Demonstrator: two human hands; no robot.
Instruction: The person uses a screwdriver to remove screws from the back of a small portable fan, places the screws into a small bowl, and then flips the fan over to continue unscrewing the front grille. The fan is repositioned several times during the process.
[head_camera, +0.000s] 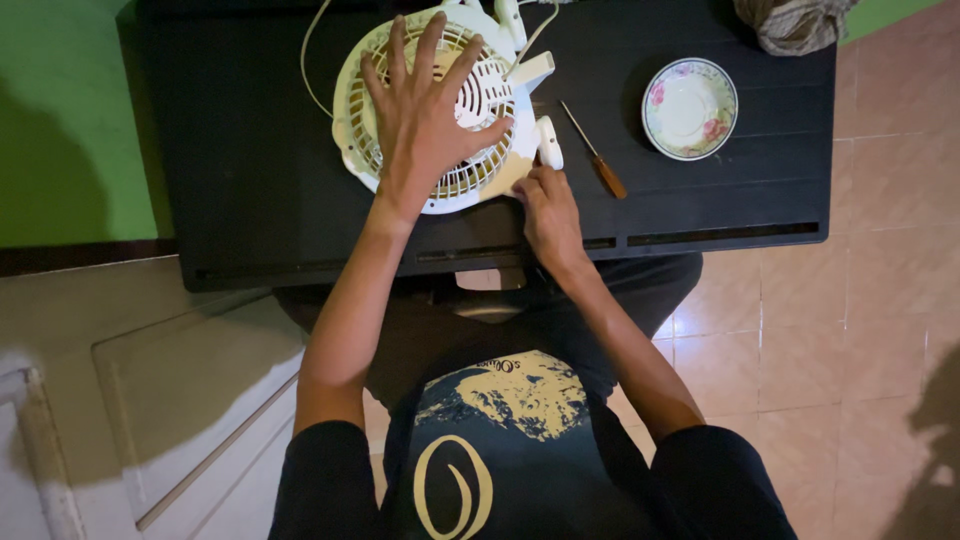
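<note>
A small white table fan (470, 100) lies grille-up on a black table (250, 170). My left hand (420, 115) rests flat on the fan's round grille with its fingers spread. My right hand (545, 210) sits at the fan's lower right edge, fingers curled at the casing beside the white base part (549, 142); whether it grips anything I cannot tell. A screwdriver (595, 152) with a brown wooden handle lies on the table just right of the fan. The fan's white cord (306, 60) runs off at the upper left.
A flowered saucer (689, 108) stands on the table's right side. A bundled cloth (795, 22) sits at the far right corner. A green wall is at left, tiled floor at right, and a pale cabinet or door panel (170, 400) at lower left.
</note>
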